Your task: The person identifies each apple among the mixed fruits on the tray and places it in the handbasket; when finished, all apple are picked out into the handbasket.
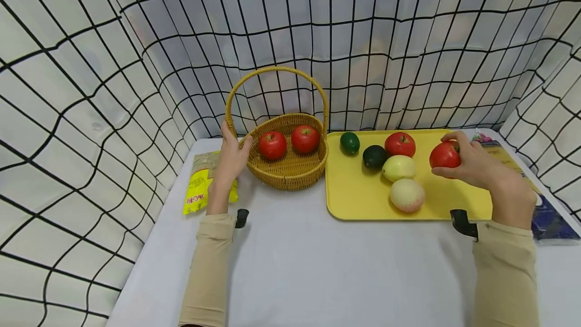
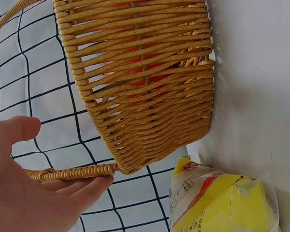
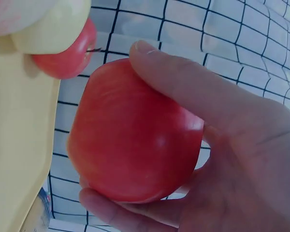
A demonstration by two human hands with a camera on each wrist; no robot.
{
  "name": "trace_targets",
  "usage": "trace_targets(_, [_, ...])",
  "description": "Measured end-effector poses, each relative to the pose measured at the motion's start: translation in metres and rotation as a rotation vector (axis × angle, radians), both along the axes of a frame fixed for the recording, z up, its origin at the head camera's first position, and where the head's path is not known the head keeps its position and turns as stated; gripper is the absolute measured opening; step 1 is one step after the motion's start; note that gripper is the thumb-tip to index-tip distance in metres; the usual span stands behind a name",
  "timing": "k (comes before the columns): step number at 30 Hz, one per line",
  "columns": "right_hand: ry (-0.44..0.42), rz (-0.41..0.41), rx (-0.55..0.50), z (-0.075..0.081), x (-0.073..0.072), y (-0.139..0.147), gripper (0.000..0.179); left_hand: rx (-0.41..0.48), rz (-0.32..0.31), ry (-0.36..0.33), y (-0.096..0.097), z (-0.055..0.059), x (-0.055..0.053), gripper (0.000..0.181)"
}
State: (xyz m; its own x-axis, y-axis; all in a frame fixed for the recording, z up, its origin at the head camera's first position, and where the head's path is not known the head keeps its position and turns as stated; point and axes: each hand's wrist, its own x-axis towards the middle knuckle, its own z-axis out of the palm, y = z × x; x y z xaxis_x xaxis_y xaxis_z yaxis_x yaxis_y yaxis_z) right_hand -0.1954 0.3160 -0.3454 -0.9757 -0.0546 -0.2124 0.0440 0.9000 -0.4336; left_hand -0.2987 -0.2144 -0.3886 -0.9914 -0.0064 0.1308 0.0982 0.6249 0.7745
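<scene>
In the head view my right hand [image 1: 476, 163] grips a red apple [image 1: 445, 155] over the right part of the yellow tray [image 1: 354, 201]. Thumb and fingers curve round this apple [image 3: 135, 135] in the right wrist view. On the left, my left hand [image 1: 233, 158] is at the wicker basket [image 1: 288, 181], by the left foot of its tall handle [image 1: 277, 68]. The left wrist view has the handle lying against nearly straight fingers [image 2: 94, 193], with the thumb held apart. Two red apples [image 1: 272, 145] [image 1: 305, 139] sit inside the basket.
The tray also bears another red apple [image 1: 400, 144], a green fruit [image 1: 350, 143], a dark green fruit [image 1: 374, 157], a pale yellow-green fruit [image 1: 399, 168] and a peach [image 1: 407, 195]. A yellow packet [image 1: 196, 193] lies left, another package [image 1: 551, 221] right. Black netting [image 1: 331, 24] surrounds the table.
</scene>
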Motion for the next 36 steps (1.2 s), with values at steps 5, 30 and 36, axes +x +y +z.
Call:
trace_targets(5, [0.037,0.018,-0.003,0.003,-0.001,-0.009,0.092,-0.014,-0.001,-0.002,0.000,0.002,0.001,0.088])
trace_targets(30, [0.085,0.026,-0.042,0.006,-0.012,-0.027,0.096,-0.026,0.008,0.005,-0.006,0.002,0.001,0.090])
trace_targets(36, [0.187,0.022,-0.044,0.001,-0.014,-0.040,0.097,-0.028,-0.002,0.005,-0.003,0.000,-0.001,0.090])
